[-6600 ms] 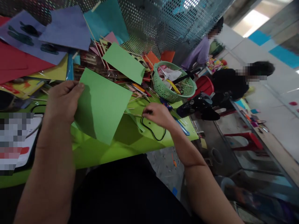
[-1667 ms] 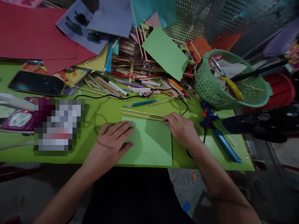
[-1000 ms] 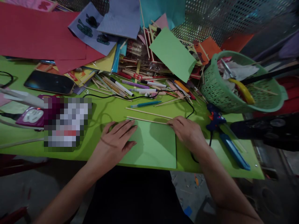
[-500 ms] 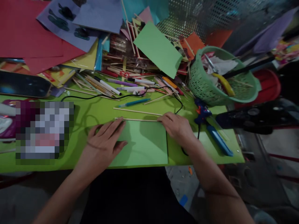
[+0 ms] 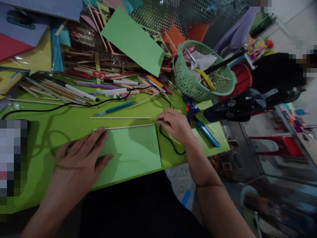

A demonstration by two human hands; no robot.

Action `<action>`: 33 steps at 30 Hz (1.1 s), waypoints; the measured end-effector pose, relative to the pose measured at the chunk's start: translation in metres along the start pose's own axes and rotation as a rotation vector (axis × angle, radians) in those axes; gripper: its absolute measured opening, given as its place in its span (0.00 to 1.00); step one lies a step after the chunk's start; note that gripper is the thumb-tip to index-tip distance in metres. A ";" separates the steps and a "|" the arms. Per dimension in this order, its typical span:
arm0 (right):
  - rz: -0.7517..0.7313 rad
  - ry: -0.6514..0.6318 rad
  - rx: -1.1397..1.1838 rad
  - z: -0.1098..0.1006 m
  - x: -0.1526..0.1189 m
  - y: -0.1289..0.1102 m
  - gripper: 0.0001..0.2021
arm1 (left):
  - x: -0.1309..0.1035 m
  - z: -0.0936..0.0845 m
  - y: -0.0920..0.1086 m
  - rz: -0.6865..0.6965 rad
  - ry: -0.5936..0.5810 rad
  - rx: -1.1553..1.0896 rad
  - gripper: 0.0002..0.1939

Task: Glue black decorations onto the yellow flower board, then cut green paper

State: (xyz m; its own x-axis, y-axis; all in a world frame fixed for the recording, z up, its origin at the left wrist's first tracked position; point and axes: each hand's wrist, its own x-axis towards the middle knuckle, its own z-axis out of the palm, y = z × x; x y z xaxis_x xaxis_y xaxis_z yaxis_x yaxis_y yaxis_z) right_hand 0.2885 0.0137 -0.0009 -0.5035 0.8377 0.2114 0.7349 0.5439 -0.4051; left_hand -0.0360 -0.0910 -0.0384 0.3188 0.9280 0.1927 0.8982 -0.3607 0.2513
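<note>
My left hand [image 5: 80, 157] lies flat with its fingers stretched out, its fingertips on the left end of a thin wooden stick [image 5: 131, 126]. That stick runs along the top edge of a light green paper sheet [image 5: 135, 152], which the hand partly covers. A second wooden stick [image 5: 120, 118] lies just above, apart from the sheet. My right hand [image 5: 174, 125] is beyond the sheet's top right corner, fingers bent and drawn together. Its fingertips are close to the right ends of both sticks; whether anything is between them is hidden.
A blue glue gun [image 5: 190, 107], its black cord [image 5: 170, 145] and a blue cutter [image 5: 209, 134] lie to the right. Behind are a green basket [image 5: 188, 79], a teal pen [image 5: 115, 108], several markers, sticks and a green card [image 5: 133, 39]. A blurred-out object [image 5: 12, 152] is at left.
The view has swung to the right. My right hand has come off the lower stick's right end and moved slightly right. My left hand stays on the stick's left end.
</note>
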 end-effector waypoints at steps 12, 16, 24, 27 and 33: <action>-0.061 -0.153 -0.122 0.017 0.002 -0.009 0.07 | 0.000 0.000 0.001 0.035 -0.003 0.092 0.31; -0.070 -0.151 -0.193 0.019 0.003 -0.012 0.06 | 0.001 0.000 0.000 0.054 0.015 0.088 0.29; -0.102 -0.165 -0.383 0.025 0.003 -0.012 0.08 | -0.004 0.001 -0.005 0.030 0.058 0.064 0.25; -0.087 -0.107 -0.355 0.022 0.003 -0.008 0.08 | -0.005 -0.003 -0.006 -0.006 0.129 0.038 0.22; -0.017 0.036 -0.365 0.015 0.010 -0.002 0.09 | -0.004 -0.003 -0.007 0.006 0.133 0.040 0.19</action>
State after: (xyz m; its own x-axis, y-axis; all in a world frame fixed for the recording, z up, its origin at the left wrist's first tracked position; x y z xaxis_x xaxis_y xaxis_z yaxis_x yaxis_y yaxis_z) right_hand 0.2751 0.0208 -0.0115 -0.5054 0.8262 0.2488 0.8437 0.5337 -0.0583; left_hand -0.0447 -0.0920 -0.0377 0.2837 0.9044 0.3188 0.9084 -0.3599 0.2127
